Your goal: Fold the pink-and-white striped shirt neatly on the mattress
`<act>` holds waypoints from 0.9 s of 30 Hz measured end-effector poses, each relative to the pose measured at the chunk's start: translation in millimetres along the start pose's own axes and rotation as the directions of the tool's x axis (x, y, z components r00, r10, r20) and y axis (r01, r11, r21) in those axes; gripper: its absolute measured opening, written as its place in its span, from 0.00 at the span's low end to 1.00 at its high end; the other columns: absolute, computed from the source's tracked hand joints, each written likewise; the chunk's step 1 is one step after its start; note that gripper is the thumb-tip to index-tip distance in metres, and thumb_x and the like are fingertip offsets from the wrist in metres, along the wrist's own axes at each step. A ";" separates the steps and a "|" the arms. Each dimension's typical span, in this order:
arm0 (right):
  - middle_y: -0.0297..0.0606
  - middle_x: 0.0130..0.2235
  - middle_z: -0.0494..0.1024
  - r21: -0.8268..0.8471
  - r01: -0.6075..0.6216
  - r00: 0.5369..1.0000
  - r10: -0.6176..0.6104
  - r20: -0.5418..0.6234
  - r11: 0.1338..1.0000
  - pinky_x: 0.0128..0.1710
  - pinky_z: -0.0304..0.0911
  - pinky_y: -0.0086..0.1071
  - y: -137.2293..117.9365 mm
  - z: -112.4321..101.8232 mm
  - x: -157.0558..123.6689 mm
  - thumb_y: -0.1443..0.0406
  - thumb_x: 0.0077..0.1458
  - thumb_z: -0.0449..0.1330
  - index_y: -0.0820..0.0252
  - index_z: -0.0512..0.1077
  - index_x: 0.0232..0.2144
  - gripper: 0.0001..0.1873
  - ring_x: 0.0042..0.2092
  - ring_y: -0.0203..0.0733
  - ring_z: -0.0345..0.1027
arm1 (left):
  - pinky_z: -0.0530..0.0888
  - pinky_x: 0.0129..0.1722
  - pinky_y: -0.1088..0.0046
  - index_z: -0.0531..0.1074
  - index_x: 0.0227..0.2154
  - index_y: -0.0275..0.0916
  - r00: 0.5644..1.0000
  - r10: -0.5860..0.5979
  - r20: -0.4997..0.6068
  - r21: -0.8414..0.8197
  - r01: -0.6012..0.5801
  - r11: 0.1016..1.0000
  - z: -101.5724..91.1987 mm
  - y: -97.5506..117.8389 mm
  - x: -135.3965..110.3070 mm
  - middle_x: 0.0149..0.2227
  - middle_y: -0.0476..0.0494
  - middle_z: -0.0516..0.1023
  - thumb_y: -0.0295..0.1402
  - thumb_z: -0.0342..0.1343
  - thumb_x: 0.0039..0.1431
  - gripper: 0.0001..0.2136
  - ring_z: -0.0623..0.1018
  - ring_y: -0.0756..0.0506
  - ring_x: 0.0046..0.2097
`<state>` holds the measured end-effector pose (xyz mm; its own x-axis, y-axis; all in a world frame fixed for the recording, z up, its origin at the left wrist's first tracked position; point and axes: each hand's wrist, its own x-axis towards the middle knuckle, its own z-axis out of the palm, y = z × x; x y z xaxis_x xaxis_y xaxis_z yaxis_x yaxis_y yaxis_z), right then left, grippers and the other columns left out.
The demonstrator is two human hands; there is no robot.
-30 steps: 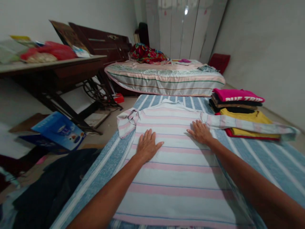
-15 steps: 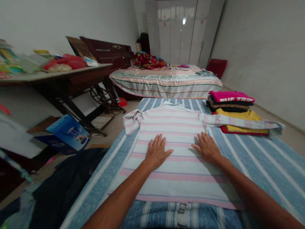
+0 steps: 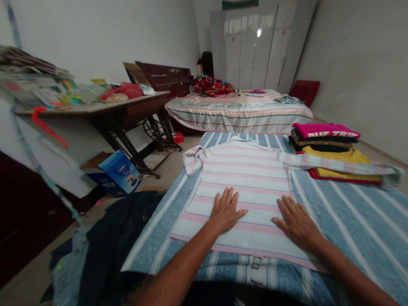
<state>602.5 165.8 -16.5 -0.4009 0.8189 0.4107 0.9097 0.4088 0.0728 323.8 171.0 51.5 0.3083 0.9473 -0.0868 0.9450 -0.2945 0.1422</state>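
Dark garments (image 3: 117, 238) lie beside the blue striped sheet (image 3: 347, 212); the pink-striped shirt (image 3: 245, 170) lies spread on the sheet, left sleeve (image 3: 193, 160) bunched; left hand (image 3: 225, 211) and right hand (image 3: 297, 222) rest flat on the shirt, apart, fingers extended; right sleeve (image 3: 338, 162) crosses a folded yellow garment (image 3: 338, 153), partly covering it; both palms are hidden; the sheet's lettering (image 3: 256, 272) is hard to read.

The blue striped sheet (image 3: 353, 212) bears a pink-striped shirt (image 3: 245, 187) — and 2 clothes stacks (image 3: 323, 137) (image 3: 338, 153).
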 end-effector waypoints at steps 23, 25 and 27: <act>0.53 0.64 0.52 0.194 0.040 0.978 -0.079 0.195 0.980 0.59 0.47 0.51 -59.6 -70.5 -39.4 0.45 0.57 0.47 0.64 0.54 0.62 0.38 0.65 0.55 0.40 | 0.53 0.60 0.55 0.55 0.61 0.29 0.947 -0.287 -0.144 0.198 0.312 0.929 -16.8 -56.3 -53.7 0.65 0.30 0.49 0.47 0.38 0.61 0.32 0.49 0.35 0.65; 0.55 0.63 0.53 0.207 0.036 0.973 -0.082 0.216 0.978 0.59 0.47 0.51 -64.6 -77.1 -40.8 0.45 0.57 0.47 0.66 0.55 0.61 0.39 0.65 0.56 0.41 | 0.54 0.59 0.54 0.55 0.60 0.29 0.949 -0.281 -0.140 0.211 0.306 0.928 -15.1 -58.6 -54.5 0.64 0.30 0.50 0.46 0.37 0.60 0.31 0.50 0.35 0.65; 0.57 0.63 0.53 0.208 0.002 0.972 -0.051 0.229 0.978 0.59 0.47 0.52 -68.9 -82.8 -40.6 0.45 0.56 0.47 0.67 0.55 0.61 0.40 0.65 0.57 0.41 | 0.54 0.59 0.53 0.56 0.60 0.28 0.949 -0.277 -0.151 0.222 0.306 0.926 -13.9 -56.7 -52.6 0.64 0.29 0.51 0.46 0.37 0.60 0.32 0.51 0.35 0.65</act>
<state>565.1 71.0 37.0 -0.4608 0.8675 0.1875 0.8664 0.4855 -0.1168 252.4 139.6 61.7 0.0138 0.9995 0.0271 0.9934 -0.0107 -0.1143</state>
